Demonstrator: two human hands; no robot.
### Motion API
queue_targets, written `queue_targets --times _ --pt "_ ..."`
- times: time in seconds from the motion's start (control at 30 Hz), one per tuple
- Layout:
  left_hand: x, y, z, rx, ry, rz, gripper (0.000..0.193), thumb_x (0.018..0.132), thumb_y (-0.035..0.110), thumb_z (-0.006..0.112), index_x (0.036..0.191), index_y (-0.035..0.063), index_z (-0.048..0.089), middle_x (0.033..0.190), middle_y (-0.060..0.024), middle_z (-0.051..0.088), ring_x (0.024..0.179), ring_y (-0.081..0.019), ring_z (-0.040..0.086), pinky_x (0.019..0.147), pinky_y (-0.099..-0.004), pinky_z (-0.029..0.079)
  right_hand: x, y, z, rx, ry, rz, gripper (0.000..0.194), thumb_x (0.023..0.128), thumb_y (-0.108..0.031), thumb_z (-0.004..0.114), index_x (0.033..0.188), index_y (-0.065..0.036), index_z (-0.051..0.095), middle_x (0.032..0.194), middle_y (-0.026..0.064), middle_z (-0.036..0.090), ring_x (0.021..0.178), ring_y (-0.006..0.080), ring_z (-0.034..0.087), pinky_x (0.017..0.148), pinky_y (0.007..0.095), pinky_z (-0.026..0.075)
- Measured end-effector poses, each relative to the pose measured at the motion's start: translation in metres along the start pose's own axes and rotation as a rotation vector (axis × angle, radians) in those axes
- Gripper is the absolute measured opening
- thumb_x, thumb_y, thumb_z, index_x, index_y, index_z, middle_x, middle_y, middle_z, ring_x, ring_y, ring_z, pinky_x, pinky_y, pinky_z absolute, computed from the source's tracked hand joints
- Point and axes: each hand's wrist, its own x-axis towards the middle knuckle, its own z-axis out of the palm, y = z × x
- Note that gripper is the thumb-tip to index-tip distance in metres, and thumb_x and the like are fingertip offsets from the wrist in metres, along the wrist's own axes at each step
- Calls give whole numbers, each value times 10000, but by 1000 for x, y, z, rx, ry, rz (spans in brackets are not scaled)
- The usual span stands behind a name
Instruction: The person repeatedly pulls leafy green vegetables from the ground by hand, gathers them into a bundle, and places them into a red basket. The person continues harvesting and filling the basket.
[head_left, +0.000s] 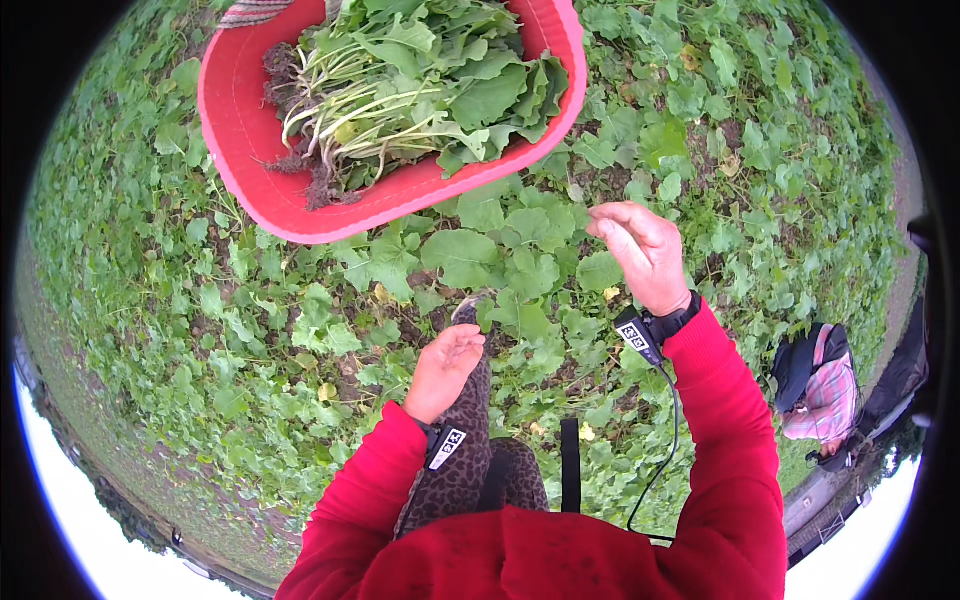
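Note:
My left hand (448, 367) hovers over my leg in leopard-print trousers, palm partly showing and fingers loosely curled, nothing visible in it. A green leaf lies just beyond its fingertips. Further forward and to the right, my right hand (641, 255) is above the low leafy plants (529, 255), thumb close to the fingers. Whether something thin is pinched there cannot be made out. Ahead stands a red flexible tub (300, 225), holding a heap of uprooted leafy greens (420, 90). Their pale stems and soil-covered roots (322, 180) point left, the leaves right.
Striped cloth (251, 13) touches the tub's far left rim. Leafy plants with patches of bare soil cover the field around me. At the right, another person (825, 390) in a plaid shirt is bent over. A cable (675, 442) hangs from my right wrist device (637, 335).

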Motion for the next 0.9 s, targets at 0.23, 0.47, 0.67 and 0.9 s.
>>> queue_targets --times 0.23,0.47,0.67,0.9 --pt "38 -16 71 131 -230 -112 280 927 52 579 1196 -14 537 1105 -93 634 1030 -133 590 917 -263 464 -136 198 31 669 240 740 231 965 -126 526 1107 32 616 958 88 687 851 149 663 763 284 547" --pt "67 -28 72 361 -217 -127 270 931 28 564 1196 -18 535 1116 -84 620 1046 -130 579 943 -263 453 -81 274 164 -235 24 522 440 864 -181 581 1240 35 505 1139 180 624 1055 347 597 902 414 494" --pt "107 -32 54 920 -317 46 375 885 87 612 1242 14 522 1237 -125 564 1162 -224 529 1007 -338 409 -114 247 256 -114 -104 244 554 867 -226 573 1348 -5 410 1337 173 493 1308 423 379 1093 465 327" --pt "158 -51 52 1436 -465 412 452 837 139 655 1256 40 518 1364 -181 442 1311 -363 393 1073 -419 342 -139 257 232 131 73 73 443 856 -226 583 1214 30 537 1272 195 543 1269 379 433 1084 441 346"
